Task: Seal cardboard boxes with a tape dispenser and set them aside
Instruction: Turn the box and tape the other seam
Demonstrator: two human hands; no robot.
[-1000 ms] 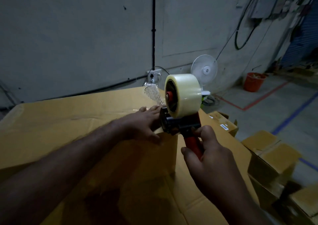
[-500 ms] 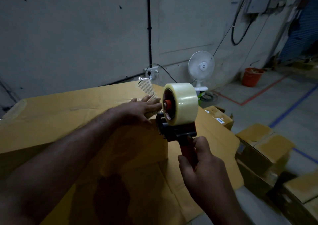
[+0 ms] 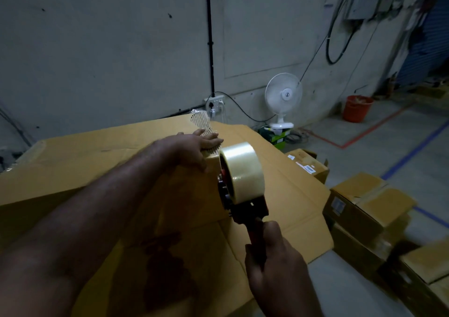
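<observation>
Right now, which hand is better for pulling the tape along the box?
The right hand, probably. It grips the tape dispenser by its red handle, close beside the box. The left hand lies flat on the box top, so it is better placed to hold the box steady.

Red-handled, dark-framed tape dispenser (image 3: 243, 190) with a fat roll of clear tape: upright, roll uppermost, handle slanting down toward the camera, close against the upper right edge of a plain brown cardboard box (image 3: 184, 195). Box standing on a wide flattened cardboard sheet (image 3: 73, 161). More brown cardboard boxes (image 3: 364, 210) on the floor to the right, white labels on their sides.
</observation>
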